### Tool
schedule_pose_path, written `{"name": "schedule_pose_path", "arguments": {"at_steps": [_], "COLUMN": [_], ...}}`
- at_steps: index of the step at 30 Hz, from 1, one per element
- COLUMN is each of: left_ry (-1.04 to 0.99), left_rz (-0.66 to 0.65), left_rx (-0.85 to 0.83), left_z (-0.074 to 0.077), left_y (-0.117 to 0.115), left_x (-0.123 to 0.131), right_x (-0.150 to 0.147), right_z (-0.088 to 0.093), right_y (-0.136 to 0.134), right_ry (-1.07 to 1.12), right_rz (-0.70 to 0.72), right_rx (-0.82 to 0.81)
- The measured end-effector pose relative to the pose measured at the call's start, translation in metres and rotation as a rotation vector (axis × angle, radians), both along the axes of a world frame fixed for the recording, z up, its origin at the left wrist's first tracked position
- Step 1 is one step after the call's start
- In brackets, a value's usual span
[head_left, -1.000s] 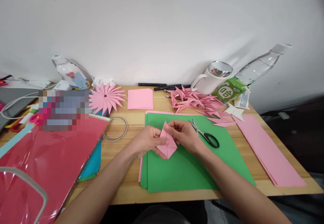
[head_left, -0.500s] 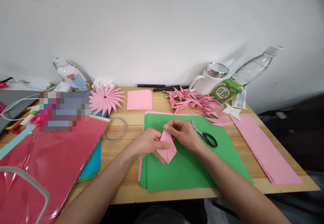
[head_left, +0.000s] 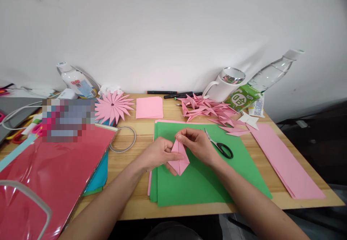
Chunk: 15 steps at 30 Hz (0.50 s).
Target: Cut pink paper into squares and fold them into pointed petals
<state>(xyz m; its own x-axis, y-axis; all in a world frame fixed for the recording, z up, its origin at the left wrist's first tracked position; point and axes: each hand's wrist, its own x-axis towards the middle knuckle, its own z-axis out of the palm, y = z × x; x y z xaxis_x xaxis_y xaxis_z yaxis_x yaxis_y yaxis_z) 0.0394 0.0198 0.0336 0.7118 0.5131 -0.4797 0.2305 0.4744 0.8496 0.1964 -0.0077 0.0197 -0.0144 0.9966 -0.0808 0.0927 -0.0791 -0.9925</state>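
Note:
A kite-shaped piece of folded pink paper (head_left: 181, 163) is held above the green paper sheets (head_left: 200, 187). My left hand (head_left: 160, 154) grips its left side, thumb across the front and fingers behind. At the top tip, my right hand (head_left: 195, 141) pinches the paper between thumb and fingers. Black-handled scissors (head_left: 222, 148) lie on the green sheets just right of my right hand. Farther back are a pile of folded pink paper points (head_left: 206, 107), a stack of pink paper squares (head_left: 149, 107) and a pink paper flower (head_left: 114, 106).
Long pink paper strips (head_left: 287, 162) lie at the right. A white mug (head_left: 226, 84), a green carton (head_left: 241, 97) and a tilted clear bottle (head_left: 273, 72) stand by the wall. Pens (head_left: 162, 92) lie behind. Left are a tape ring (head_left: 135, 138), a red paper pack (head_left: 62, 167) and a white bottle (head_left: 77, 81).
The camera view has shifted very slightly. Both hands keep their hold on the folded pink paper, with almost no visible movement.

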Motion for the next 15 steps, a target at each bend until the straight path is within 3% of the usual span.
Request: {"name": "schedule_pose_path", "arguments": {"at_steps": [6, 15], "left_ry": [0.013, -0.002], "left_rz": [-0.024, -0.064], "left_rx": [-0.001, -0.019], "left_z": [-0.0009, -0.0011], "left_y": [-0.0004, -0.0013], "left_x": [-0.0012, -0.0009], "right_x": [0.0071, 0.0075], "right_z": [0.0045, 0.0033], "right_y": [0.0013, 0.0020], "right_ry": [0.137, 0.118], "right_rz": [0.015, -0.036], "right_rx": [-0.057, -0.097]}}
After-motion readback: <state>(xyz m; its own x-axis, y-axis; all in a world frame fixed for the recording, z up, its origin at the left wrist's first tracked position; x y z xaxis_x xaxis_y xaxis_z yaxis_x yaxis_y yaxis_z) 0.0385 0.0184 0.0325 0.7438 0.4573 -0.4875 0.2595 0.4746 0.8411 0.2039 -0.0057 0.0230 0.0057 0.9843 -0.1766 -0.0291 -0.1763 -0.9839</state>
